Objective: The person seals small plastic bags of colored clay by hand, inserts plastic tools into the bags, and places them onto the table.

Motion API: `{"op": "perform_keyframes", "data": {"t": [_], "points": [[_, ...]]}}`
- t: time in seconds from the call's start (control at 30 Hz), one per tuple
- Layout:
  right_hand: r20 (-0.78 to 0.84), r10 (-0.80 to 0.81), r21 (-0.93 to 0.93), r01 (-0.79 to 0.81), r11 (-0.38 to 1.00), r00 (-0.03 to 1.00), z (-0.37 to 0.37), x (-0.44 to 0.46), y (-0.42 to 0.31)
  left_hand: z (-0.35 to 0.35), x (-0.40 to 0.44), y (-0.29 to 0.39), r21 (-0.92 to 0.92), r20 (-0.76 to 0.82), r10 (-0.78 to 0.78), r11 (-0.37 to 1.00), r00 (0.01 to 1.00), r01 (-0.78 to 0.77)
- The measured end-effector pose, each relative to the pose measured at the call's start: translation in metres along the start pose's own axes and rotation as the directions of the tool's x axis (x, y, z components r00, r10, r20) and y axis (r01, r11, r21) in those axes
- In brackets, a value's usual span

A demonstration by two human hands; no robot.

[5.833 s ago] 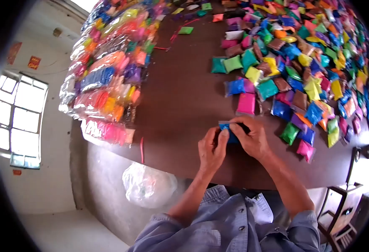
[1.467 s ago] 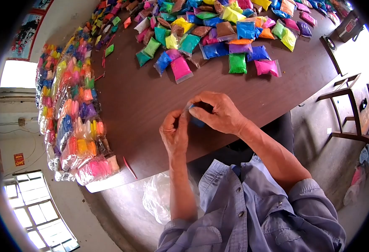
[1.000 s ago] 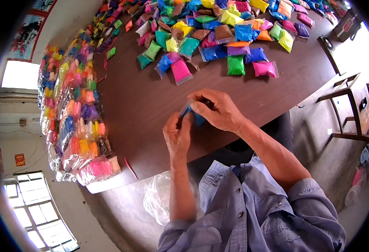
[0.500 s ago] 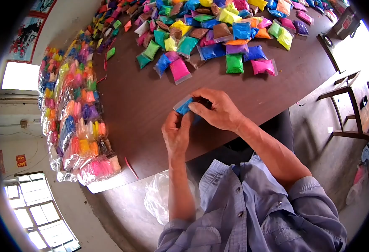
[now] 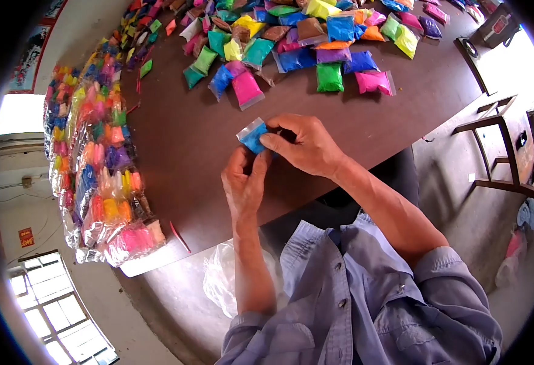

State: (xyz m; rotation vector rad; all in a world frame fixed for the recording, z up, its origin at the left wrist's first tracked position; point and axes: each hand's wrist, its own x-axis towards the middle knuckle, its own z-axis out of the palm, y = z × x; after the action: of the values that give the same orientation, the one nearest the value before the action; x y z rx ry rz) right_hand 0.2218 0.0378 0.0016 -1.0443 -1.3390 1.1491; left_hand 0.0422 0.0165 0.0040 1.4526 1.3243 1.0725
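Note:
Both hands hold one small blue packet point(image 5: 253, 135) with a clear flat strip along its upper end, above the near part of the brown table point(image 5: 188, 146). My left hand point(image 5: 242, 182) grips its lower edge between thumb and fingers. On the packet's right side, my right hand point(image 5: 303, 146) pinches it with thumb and forefinger. The fingers cover part of the packet. Beyond the hands lie similar filled packets, among them a pink packet point(image 5: 246, 89) and a green packet point(image 5: 329, 77).
A big pile of colourful packets point(image 5: 297, 33) spreads over the far side. Clear bags of coloured packets point(image 5: 106, 182) line the left edge. A thin red tool point(image 5: 180, 236) lies near the front edge. A white plastic bag point(image 5: 218, 277) hangs below; a wooden chair point(image 5: 504, 146) stands right.
The blue packet is tilted so more of its face and clear strip shows. Both hands still hold it. The whole view has shifted slightly.

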Motion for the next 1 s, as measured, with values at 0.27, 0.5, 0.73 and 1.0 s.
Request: {"op": "perform_keyframes", "data": {"t": [0.27,0.5,0.73,1.0], "points": [[0.036,-0.061,-0.064,0.064,0.996,0.997,0.000,0.000,0.004,0.000,0.002,0.000,-0.174,-0.044,0.001,0.985,0.999,-0.009],[0.022,0.082,0.061,-0.083,0.995,0.996,-0.001,0.002,0.007,0.000,0.000,0.000,0.028,0.039,-0.072,0.997,0.997,0.071],[0.038,0.024,-0.056,-0.022,0.998,0.999,0.000,0.001,0.008,0.003,0.002,0.000,0.018,-0.093,-0.039,0.999,0.995,0.041],[0.033,-0.118,-0.057,0.120,0.991,0.992,0.000,-0.001,0.010,-0.001,-0.001,0.001,-0.025,-0.055,0.001,1.000,0.998,-0.002]]}}
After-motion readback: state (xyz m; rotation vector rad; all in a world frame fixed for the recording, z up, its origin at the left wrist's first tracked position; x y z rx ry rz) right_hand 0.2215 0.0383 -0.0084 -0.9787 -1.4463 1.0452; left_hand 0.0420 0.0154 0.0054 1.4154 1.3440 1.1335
